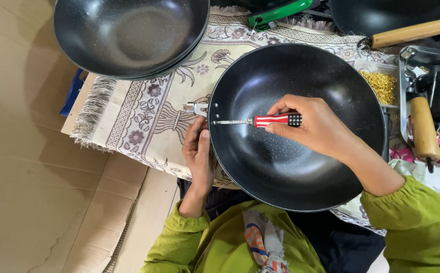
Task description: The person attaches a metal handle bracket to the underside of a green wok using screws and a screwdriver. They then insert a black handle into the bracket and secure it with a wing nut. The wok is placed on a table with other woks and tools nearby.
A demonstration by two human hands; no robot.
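Two hands work at a round black speckled wok in mid-frame: the right hand has its fingers clamped on a red-and-white-handled screwdriver aimed at the left rim, while the left hand grips that rim beside a small metal bracket.

A flat brown cardboard sheet carries a fringed cream floral-patterned cloth; on the cloth rest a black speckled non-stick wok, stacked black woks, and a tray of small golden screws.
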